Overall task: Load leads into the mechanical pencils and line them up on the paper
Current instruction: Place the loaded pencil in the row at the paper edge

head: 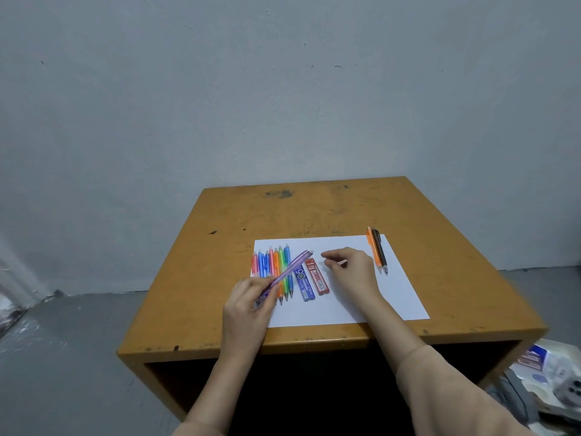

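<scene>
Two hands work: left hand (251,297) grips the purple pencil (290,269), tilted above the pencil row (273,262) on the paper (361,297); right hand (352,267) pinches its fingertips together, contents unclear. Loading looks underway; next needs steady aim at the pencil's top end.

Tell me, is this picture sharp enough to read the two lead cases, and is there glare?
Head view: soft, even light, no glare on the paper. The blue lead case reads "0.5" and "PENCIL LEAD"; the red lead case is too small. The purple pencil in the left hand looks slightly smeared.
</scene>
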Demonstrator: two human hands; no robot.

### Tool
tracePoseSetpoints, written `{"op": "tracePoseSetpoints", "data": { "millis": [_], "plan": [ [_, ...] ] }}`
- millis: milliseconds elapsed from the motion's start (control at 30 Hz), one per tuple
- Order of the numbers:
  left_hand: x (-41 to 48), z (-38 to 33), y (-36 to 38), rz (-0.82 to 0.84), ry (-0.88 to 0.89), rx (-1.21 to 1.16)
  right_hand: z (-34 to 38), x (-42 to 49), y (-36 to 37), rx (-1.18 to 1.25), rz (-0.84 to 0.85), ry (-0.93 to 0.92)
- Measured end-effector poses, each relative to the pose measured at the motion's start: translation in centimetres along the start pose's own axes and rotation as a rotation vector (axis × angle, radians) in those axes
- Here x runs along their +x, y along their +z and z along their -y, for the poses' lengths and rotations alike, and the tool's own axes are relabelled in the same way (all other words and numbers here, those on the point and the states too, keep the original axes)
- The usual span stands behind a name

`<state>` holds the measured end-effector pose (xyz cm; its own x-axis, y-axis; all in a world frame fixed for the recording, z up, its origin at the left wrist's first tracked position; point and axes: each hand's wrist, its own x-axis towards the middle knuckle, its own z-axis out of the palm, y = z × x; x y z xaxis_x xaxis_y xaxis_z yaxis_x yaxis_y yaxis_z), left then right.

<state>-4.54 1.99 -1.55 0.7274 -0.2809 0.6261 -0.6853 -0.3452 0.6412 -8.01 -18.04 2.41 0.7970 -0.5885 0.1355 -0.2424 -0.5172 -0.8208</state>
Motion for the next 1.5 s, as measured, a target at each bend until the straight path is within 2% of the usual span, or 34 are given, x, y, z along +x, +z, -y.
{"op": "tracePoseSetpoints", "data": {
  "millis": [167, 467, 800, 1167, 1333, 1500],
  "plan": [
    [0.0, -0.3, -0.1, -0.003, 0.004, 0.008, 2.0, -1.2, -1.2, 0.464, 0.072, 0.115],
    [0.1, -0.6, -0.1, -0.011, 0.033, 0.031, 3.2, -2.3, -1.7, 0.883, 0.164, 0.257],
    [0.1, -0.3, -0.1, 0.010, 0.027, 0.052, 3.3, -2.9, -1.8, 0.889, 0.176, 0.219],
    [0.0, -0.6, -0.2, 0.017, 0.005, 0.070, 3.3, -3.1, -1.4, 0.697, 0.147, 0.157],
    [0.0, -0.7, -0.2, 0.006, 0.011, 0.075, 3.3, -3.2, -1.2, 0.752, 0.151, 0.185],
    [-0.2, -0.6, 0.0, -0.008, 0.115, 0.115, 3.5, -3.8, 0.0, 0.913, 0.217, 0.286]
  ]
}}
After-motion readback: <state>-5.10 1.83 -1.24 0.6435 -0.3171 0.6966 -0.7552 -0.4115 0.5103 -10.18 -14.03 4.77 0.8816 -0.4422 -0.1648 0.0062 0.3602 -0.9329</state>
